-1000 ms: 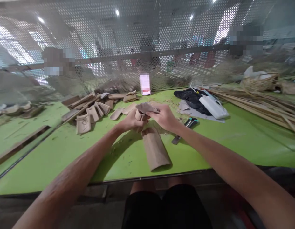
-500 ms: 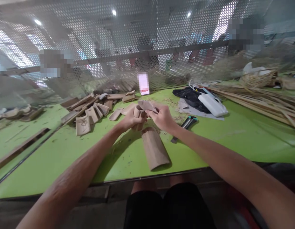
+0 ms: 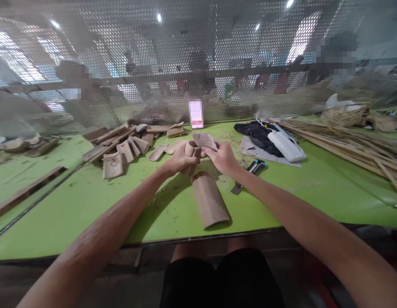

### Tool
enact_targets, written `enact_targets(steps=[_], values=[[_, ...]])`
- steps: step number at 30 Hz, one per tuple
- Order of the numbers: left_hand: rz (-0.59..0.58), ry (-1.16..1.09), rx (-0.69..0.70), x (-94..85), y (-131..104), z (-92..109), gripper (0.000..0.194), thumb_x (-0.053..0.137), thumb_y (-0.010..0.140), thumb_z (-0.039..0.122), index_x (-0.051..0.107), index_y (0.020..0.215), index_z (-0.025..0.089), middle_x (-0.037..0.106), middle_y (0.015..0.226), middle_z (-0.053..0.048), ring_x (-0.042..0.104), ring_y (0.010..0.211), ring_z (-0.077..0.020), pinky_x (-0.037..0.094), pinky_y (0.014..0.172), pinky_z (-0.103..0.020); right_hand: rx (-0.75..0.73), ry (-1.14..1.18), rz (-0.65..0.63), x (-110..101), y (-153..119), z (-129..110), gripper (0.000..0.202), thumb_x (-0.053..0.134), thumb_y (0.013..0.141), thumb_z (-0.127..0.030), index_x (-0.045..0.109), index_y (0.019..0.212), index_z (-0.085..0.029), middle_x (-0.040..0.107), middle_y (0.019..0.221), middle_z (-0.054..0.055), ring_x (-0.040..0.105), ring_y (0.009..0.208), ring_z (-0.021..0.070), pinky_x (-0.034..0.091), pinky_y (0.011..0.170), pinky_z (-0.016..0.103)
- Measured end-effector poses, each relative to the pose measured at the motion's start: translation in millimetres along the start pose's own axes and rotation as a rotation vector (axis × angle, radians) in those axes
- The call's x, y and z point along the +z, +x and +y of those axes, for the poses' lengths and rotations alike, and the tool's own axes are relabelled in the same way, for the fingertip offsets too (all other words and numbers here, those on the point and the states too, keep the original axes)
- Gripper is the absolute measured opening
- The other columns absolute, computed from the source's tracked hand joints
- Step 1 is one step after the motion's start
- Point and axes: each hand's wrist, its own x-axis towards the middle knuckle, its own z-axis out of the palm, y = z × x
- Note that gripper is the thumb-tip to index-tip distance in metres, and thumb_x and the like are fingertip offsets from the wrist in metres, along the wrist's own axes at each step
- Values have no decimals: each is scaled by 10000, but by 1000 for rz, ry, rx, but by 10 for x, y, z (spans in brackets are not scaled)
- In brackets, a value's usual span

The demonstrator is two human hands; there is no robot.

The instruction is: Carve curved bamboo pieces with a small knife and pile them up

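Observation:
My left hand (image 3: 180, 162) is wrapped around a short bamboo tube (image 3: 192, 148), its open end facing up. A creased grey piece of sandpaper (image 3: 204, 140) is pinched between the thumb and fingers of my right hand (image 3: 225, 157). That sheet hovers right beside the tube's rim; whether the two touch I cannot tell. Just below my hands, a split half of bamboo (image 3: 209, 200) lies on the green table (image 3: 160, 214) with its curved side up. A utility knife (image 3: 249, 175) rests under my right forearm.
Several cut bamboo pieces (image 3: 112, 165) are heaped at back left. A phone (image 3: 196, 115) leans on the perforated metal screen (image 3: 166, 90). Back right hold a black cloth (image 3: 256, 136), a white power bank-like block (image 3: 286, 146) and long bamboo strips (image 3: 346, 143). A wooden bar (image 3: 28, 191) lies far left.
The sandpaper has lifted slightly from the tube's rim and shows more of its flat face. Both hands keep their holds. The whole view has shifted a little.

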Motion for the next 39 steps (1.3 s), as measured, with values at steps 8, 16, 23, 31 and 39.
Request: enact_targets(steps=[8, 16, 23, 31, 39], values=[[-29, -29, 11, -14, 10, -4, 393, 743, 629, 204, 551, 967, 148, 668, 815, -21, 644, 689, -146, 553, 635, -273, 29, 53, -41, -34, -12, -38, 205, 621, 876, -326, 612, 739, -174, 631, 719, 41, 556, 657, 170, 429, 639, 321], [-7, -1, 36, 6, 16, 4, 441, 753, 613, 217, 524, 983, 145, 652, 834, -23, 637, 708, -152, 538, 665, -286, -30, -49, -9, -42, -6, 1, 192, 584, 883, -332, 594, 758, -186, 616, 731, 41, 536, 692, 181, 416, 673, 321], [2, 16, 28, 32, 32, -5, 468, 750, 609, 209, 506, 1003, 148, 653, 841, -30, 631, 713, -158, 535, 674, -304, 69, 13, -66, -116, 35, 24, 225, 604, 862, -376, 601, 759, -176, 612, 701, 32, 540, 668, 184, 405, 640, 310], [-40, 72, 36, 83, 50, 60, 437, 758, 598, 224, 537, 967, 146, 638, 834, -31, 612, 710, -159, 522, 648, -294, 14, -25, -29, -119, 29, 32, 187, 606, 871, -335, 612, 760, -185, 619, 739, 42, 552, 724, 196, 434, 668, 318], [-25, 65, 79, 64, 95, -19, 357, 733, 602, 228, 558, 903, 148, 648, 758, -26, 598, 672, -162, 509, 625, -296, -22, -113, -116, -188, 46, 28, 204, 536, 909, -314, 585, 763, -180, 606, 735, 28, 538, 698, 176, 418, 676, 306]])
